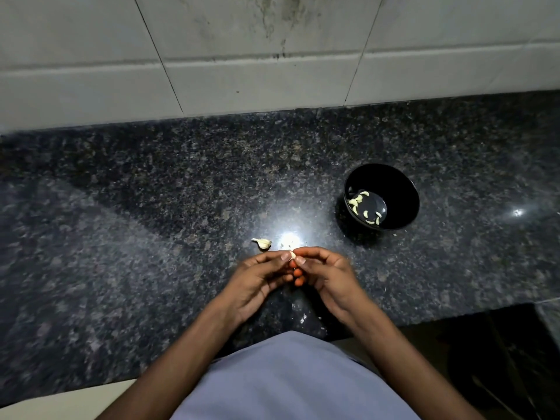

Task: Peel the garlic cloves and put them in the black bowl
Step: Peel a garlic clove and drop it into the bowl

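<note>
Both hands, left hand (260, 277) and right hand (325, 275), pinch one small pale garlic clove (292, 255); round black plastic bowl (382, 196) lies beyond the right hand, nearer it.

1. We see a dim scene overall; the speckled dark granite countertop (151, 222) falls darkest at its left and right margins.
2. We note a bright white glare patch on the polished stone just beyond the fingertips, and a smaller highlight near the right edge.
3. We observe a broad diagonal shadow band crossing the countertop from upper left toward centre.
4. The round glossy black bowl (403, 189) shows faint inner reflections.
5. Wide-angle distortion bows the pale tiled wall (272, 50) lines; the edges appear soft.
</note>
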